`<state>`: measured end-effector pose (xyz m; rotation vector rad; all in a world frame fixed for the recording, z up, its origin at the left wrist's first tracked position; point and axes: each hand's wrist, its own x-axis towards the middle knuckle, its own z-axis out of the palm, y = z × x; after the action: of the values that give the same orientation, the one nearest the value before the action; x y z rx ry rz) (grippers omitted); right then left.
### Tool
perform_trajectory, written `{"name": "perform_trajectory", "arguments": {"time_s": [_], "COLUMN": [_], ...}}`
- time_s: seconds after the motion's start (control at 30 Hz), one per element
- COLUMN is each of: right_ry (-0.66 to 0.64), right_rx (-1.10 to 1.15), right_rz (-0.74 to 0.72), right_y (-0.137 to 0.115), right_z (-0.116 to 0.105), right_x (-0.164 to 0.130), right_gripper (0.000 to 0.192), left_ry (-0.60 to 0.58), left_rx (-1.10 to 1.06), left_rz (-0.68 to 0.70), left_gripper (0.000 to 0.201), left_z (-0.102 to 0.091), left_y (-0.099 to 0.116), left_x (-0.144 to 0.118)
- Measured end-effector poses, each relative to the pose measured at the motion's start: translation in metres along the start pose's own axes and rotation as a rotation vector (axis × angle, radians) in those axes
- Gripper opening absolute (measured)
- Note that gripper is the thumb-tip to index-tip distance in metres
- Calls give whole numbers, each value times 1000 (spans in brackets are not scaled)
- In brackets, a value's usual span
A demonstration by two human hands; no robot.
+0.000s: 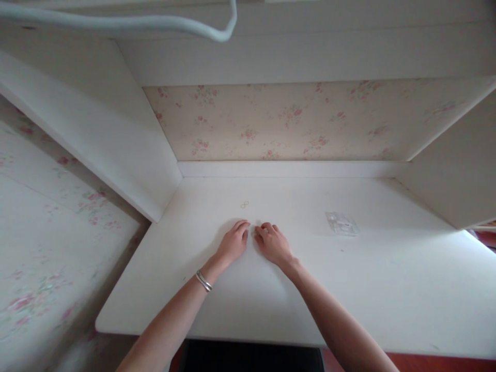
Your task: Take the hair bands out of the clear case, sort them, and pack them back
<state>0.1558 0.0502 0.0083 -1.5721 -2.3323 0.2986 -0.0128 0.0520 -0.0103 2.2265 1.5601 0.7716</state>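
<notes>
From my feed, the small pair of rings [244, 204] lies on the white counter [387, 289] at about 12 o'clock from my left hand [233, 243], near the fingertips but apart from them, and at roughly 11 o'clock from my right hand [273, 244]. I cannot tell what the rings are made of; they are too small to read.

At about 2 o'clock from the right hand, well apart, a small clear plastic bag [341, 223] lies flat on the counter. A silver bracelet [203, 281] sits on the left wrist. Floral wallpaper [294, 121] backs the alcove at 12 o'clock, and a pale cord [163, 23] loops overhead. Nothing lies between the hands and the rings.

Both hands rest palm down on the counter, fingertips nearly meeting between them. The left grip is released, fingers loosely together and holding nothing. The right grip is slightly curled, fingers bent against the surface, with nothing visible in it.
</notes>
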Motion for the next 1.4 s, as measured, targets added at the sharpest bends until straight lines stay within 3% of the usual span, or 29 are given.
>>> {"name": "perform_trajectory", "arguments": {"time_s": [0.13,0.23,0.33,0.47,0.57,0.8,0.97,1.17,1.4], "right_ry": [-11,43,101,5,-60,-126,-61,60,24], "right_rx": [73,198,328,480,518,490,405,335,226], "right_rz": [-50,-15,94,298,315,182,199,208,44], "right_y": [10,20,33,53,62,54,60,62,54], "right_z": [3,1,-3,-8,-11,-11,-11,-13,-3], "right_x": [-1,-5,-5,0,4,25,32,16,-14], "right_gripper": [27,28,26,31,34,33,28,27,27], "left_ry": [47,87,41,-25,-49,-165,-112,-189,-212], "left_rx": [-91,-11,130,196,192,114,27,79,59], "left_rz": [68,31,2,7,13,136,112,124,69], "left_gripper": [27,25,25,27,22,21,26,22,16], "left_z": [-3,-9,-12,-8,-2,3,-5,2,7], "left_y": [3,-13,-29,-39,-37,-9,11,27,34], "left_x": [12,34,58,78,83,68,40,13,11]}}
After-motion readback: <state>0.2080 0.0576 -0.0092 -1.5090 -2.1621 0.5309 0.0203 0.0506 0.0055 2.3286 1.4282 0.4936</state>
